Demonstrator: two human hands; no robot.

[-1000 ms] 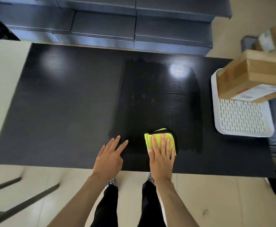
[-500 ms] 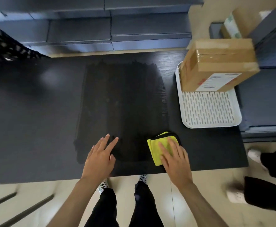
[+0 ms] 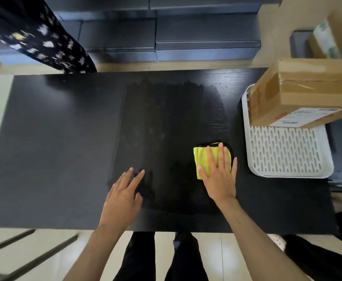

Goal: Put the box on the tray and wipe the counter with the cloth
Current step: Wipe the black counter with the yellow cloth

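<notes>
A brown cardboard box [image 3: 300,96] with a shipping label stands on the far half of the white slotted tray [image 3: 283,155] at the counter's right end. The folded yellow-green cloth [image 3: 203,158] lies on the black counter [image 3: 60,151], just left of the tray. My right hand [image 3: 219,175] presses flat on the cloth, fingers spread over it. My left hand [image 3: 123,197] rests flat on the counter near the front edge, holding nothing. A darker, damp patch covers the counter's middle.
Dark grey cabinets [image 3: 166,37] run behind the counter. A person in a dark patterned garment [image 3: 44,41] stands at the far left. More boxes [image 3: 328,37] sit at the upper right. Someone's legs and shoe [image 3: 308,252] are at the lower right.
My right hand has slid the cloth to the right, toward the tray, and a bit away from me. My left hand stayed flat near the front edge. The view shifted.
</notes>
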